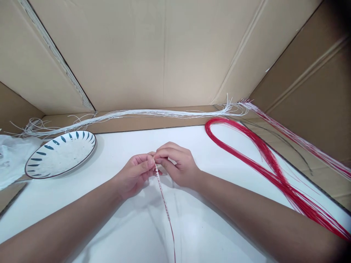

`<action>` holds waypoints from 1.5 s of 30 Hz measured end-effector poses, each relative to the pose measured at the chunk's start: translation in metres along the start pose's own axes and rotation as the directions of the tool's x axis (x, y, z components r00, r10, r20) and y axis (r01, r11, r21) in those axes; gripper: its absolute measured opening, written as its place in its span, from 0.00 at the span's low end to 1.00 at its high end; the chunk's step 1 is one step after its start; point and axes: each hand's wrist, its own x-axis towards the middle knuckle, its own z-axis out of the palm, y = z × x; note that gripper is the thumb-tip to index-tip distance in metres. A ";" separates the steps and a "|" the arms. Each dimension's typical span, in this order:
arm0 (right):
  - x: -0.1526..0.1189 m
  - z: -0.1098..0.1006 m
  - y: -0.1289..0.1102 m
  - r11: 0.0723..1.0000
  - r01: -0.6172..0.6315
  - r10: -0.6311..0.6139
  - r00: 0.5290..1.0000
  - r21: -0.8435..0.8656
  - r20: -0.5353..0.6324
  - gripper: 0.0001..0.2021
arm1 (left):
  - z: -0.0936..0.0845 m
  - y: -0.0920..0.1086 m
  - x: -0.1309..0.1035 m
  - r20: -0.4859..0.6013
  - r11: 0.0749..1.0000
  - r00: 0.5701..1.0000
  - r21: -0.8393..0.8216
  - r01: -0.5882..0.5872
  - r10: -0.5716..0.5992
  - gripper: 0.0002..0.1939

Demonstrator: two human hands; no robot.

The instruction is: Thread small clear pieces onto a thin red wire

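A thin red and white braided cord [162, 195] hangs from between my fingertips and runs down toward the bottom edge of the head view. My left hand [137, 171] pinches its upper end between thumb and finger. Close against it, my right hand [179, 164] has its thumb and fingertips pressed together at the same end of the cord. The fingertips of both hands nearly touch, and they hide the very tip. Lower down, the cord looks smoother and mostly red.
An oval plate [64, 155] with dark marks on its rim stands at the left beside a plastic bag [16, 157]. White strands [142, 112] lie along the back. Looped red strands [246, 166] and a red-white bundle [301, 139] are at the right. Cardboard walls [164, 54] surround the white table [117, 230].
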 end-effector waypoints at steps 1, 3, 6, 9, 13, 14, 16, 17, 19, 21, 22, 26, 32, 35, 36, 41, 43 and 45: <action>0.000 0.001 -0.004 0.999 0.004 -0.005 1.000 -0.034 -0.030 0.08 | 0.002 -0.002 0.000 -0.005 1.000 1.000 -0.013 -0.014 0.014 0.14; 0.000 0.004 -0.009 0.989 0.045 -0.058 0.994 -0.139 -0.094 0.08 | 0.008 -0.007 -0.001 -0.021 0.998 0.999 -0.046 -0.036 0.035 0.15; 0.001 0.008 -0.014 0.931 0.135 -0.194 0.970 -0.339 -0.147 0.08 | 0.018 -0.014 -0.003 -0.032 0.994 0.999 -0.097 -0.042 0.039 0.19; 0.002 0.009 -0.016 0.817 0.200 -0.312 0.942 -0.541 -0.122 0.08 | 0.025 -0.020 -0.006 -0.034 0.990 0.999 -0.133 -0.039 0.035 0.22; 0.004 0.008 -0.015 0.696 0.218 -0.361 0.930 -0.684 -0.071 0.07 | 0.029 -0.024 -0.005 -0.023 0.985 0.999 -0.168 -0.027 0.023 0.21; 0.003 0.009 -0.014 0.695 0.205 -0.348 0.935 -0.689 -0.073 0.08 | 0.029 -0.024 -0.004 -0.023 0.984 1.000 -0.176 -0.022 0.018 0.21; 0.003 0.012 -0.011 0.717 0.175 -0.318 0.943 -0.674 -0.093 0.08 | 0.028 -0.024 -0.001 -0.021 0.983 1.000 -0.183 -0.006 0.002 0.22; 0.002 0.014 -0.009 0.732 0.163 -0.308 0.945 -0.661 -0.108 0.08 | 0.027 -0.024 0.001 -0.020 0.983 1.000 -0.181 0.004 -0.008 0.23; 0.000 0.018 -0.003 0.765 0.121 -0.262 0.956 -0.632 -0.134 0.08 | 0.024 -0.021 0.007 -0.025 0.985 0.999 -0.168 0.028 -0.033 0.24; -0.002 0.021 0.005 0.806 0.024 -0.136 0.980 -0.592 -0.145 0.09 | 0.021 -0.017 0.012 -0.044 0.987 0.997 -0.149 0.058 -0.065 0.21; -0.002 0.020 0.011 0.823 -0.045 -0.043 0.989 -0.567 -0.142 0.09 | 0.019 -0.015 0.015 -0.057 0.987 0.995 -0.141 0.075 -0.084 0.18; 0.000 0.005 0.037 0.811 -0.198 0.110 0.976 -0.551 -0.189 0.07 | 0.018 -0.010 0.014 -0.065 0.978 0.980 -0.105 0.179 -0.186 0.19; 0.006 -0.019 0.053 0.806 -0.402 0.274 0.904 -0.434 -0.328 0.08 | 0.030 -0.021 -0.007 0.001 0.957 0.957 0.023 0.289 -0.289 0.27; 0.006 -0.014 0.047 0.837 -0.488 0.398 0.854 -0.248 -0.335 0.06 | 0.032 -0.023 -0.009 -0.034 0.969 0.970 0.047 0.243 -0.242 0.24; 0.005 -0.011 0.045 0.838 -0.522 0.453 0.828 -0.158 -0.332 0.09 | 0.031 -0.023 -0.008 -0.056 0.975 0.975 0.053 0.217 -0.214 0.23; 0.000 0.002 0.034 0.658 -0.683 0.741 0.663 0.319 -0.109 0.25 | 0.023 -0.021 -0.001 -0.161 0.989 0.984 0.111 0.097 -0.079 0.24; -0.002 0.005 0.028 0.555 -0.723 0.774 0.630 0.411 0.062 0.25 | 0.021 -0.020 0.000 -0.168 0.984 0.983 0.147 0.103 -0.078 0.23; -0.002 0.006 0.023 0.451 -0.752 0.778 0.595 0.481 0.200 0.24 | 0.020 -0.020 0.000 -0.155 0.972 0.982 0.191 0.137 -0.108 0.22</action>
